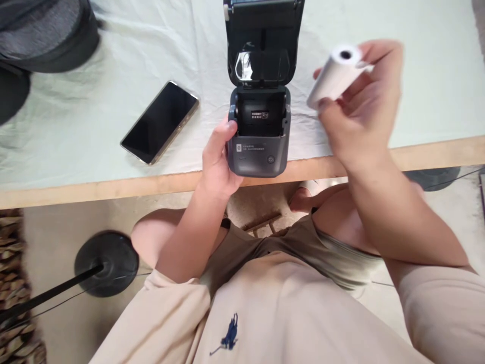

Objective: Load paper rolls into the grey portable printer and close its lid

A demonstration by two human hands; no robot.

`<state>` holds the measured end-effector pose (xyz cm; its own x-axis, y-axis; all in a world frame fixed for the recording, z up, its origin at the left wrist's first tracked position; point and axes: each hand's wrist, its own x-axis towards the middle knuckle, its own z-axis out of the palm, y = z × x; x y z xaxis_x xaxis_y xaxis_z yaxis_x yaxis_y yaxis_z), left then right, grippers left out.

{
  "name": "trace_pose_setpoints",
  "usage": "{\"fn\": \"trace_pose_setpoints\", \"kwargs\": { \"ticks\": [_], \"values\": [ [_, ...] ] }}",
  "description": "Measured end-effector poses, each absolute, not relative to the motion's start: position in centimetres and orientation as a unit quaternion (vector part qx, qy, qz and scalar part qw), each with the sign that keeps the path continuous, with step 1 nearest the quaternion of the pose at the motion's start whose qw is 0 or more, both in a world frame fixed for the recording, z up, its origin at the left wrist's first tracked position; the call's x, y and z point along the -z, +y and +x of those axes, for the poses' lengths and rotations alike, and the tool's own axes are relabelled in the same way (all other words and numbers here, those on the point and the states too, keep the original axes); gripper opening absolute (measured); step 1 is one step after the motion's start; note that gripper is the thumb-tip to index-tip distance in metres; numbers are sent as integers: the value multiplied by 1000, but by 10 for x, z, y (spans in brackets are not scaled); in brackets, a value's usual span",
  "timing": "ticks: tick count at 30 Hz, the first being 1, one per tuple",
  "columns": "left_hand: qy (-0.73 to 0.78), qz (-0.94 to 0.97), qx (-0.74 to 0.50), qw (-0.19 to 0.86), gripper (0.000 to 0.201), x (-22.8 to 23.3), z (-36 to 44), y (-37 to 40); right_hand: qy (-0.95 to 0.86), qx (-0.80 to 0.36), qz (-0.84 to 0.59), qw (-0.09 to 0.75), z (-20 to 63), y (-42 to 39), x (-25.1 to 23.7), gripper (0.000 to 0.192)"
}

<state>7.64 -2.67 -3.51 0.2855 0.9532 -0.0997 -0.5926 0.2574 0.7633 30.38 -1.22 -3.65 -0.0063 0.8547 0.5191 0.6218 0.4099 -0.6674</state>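
A small dark grey label printer [259, 154] sits at the table's front edge with its lid [263, 50] flipped up. Inside its bay [261, 115] a small white-printed label shows, and no roll is in it. My left hand [222, 159] grips the printer's left side, thumb on the upper rim. To the right of the printer, above the cloth, my right hand [364, 111] holds a white paper roll [333, 78] between thumb and fingers. The roll is tilted, its dark core hole facing up and away, and a loose paper end sticks out beside it.
A smartphone [159, 123] with a dark screen lies left of the printer on the pale cloth [151, 50]. A black padded bag [49, 35] stands at the far left. Below the wooden table edge [170, 186] are a round black stand base [106, 263] and stacked firewood [13, 273].
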Motion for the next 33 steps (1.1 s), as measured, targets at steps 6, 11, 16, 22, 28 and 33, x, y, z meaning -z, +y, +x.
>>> {"fn": "trace_pose_setpoints", "kwargs": {
  "ticks": [6,11,16,22,28,33],
  "values": [
    [316,329,-519,723,29,33,80,-31,-744,-47,-486,456,264,-38,-20,52],
    [315,339,-529,712,39,35,82,-35,-773,-31,-572,271,245,-41,-38,43],
    [311,341,-533,709,36,34,83,-36,-786,-23,-589,188,250,-32,-31,47],
    [297,337,-540,712,32,33,84,-37,-799,7,-565,206,248,-31,-31,42],
    [332,342,-523,707,55,33,84,-37,-780,-16,-606,157,247,-38,-45,25],
    [342,356,-514,702,58,37,85,-35,-741,-47,-657,131,247,-39,-50,35]
  ]
}}
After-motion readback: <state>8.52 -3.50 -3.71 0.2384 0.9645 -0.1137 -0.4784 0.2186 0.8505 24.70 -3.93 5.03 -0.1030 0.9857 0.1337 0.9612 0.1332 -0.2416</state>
